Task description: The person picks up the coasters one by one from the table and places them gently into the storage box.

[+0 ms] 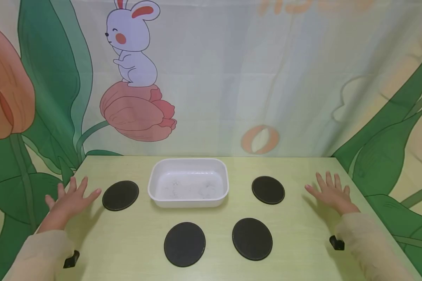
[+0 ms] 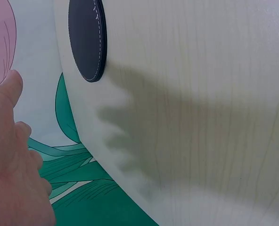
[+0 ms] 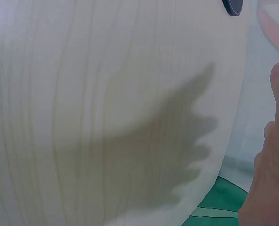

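Observation:
My left hand (image 1: 69, 201) hovers over the table's left edge, fingers spread and holding nothing. The nearest thing to it is a round black coaster (image 1: 120, 195), just right of the thumb; its stitched rim shows in the left wrist view (image 2: 87, 42). Over the right side of the table, my right hand (image 1: 332, 194) is held with spread fingers and nothing in them. A second black coaster (image 1: 268, 190) lies to its left. Both hands cast shadows on the wood. Between them, at the back, sits a white rectangular tub (image 1: 188, 203) with grey marks on its floor.
Two more black coasters, one front centre (image 1: 184, 244) and one right of it (image 1: 252, 239), lie flat on the pale wooden table (image 1: 218, 222). Behind the back edge hangs a printed curtain (image 1: 211, 78) with a rabbit and tulips. Small black pieces show beneath both sleeves.

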`<state>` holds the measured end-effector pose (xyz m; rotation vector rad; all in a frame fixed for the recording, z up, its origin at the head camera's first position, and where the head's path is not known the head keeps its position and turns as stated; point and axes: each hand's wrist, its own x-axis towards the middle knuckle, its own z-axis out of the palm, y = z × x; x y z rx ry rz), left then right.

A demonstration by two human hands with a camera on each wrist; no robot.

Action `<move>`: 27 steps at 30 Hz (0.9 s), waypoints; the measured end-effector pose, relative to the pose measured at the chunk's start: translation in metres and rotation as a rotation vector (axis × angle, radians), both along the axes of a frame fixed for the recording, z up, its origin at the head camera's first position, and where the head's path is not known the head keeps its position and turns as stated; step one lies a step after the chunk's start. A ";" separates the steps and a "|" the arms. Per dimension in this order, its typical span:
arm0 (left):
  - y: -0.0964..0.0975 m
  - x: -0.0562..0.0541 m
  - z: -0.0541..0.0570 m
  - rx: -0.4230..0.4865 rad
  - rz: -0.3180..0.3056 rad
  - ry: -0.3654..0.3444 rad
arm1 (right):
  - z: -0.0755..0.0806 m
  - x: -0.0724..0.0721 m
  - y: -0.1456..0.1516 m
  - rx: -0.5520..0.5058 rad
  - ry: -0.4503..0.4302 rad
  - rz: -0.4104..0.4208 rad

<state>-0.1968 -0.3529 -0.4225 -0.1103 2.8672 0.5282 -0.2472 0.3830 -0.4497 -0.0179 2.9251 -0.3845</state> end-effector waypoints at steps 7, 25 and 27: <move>-0.003 0.001 -0.005 -0.003 0.006 -0.008 | -0.003 0.002 -0.001 -0.019 -0.009 -0.002; 0.001 0.005 -0.008 -0.016 -0.004 0.001 | -0.011 0.003 -0.008 -0.002 -0.023 0.018; 0.008 0.002 -0.004 -0.019 -0.014 0.017 | -0.012 0.000 -0.011 0.005 -0.017 0.029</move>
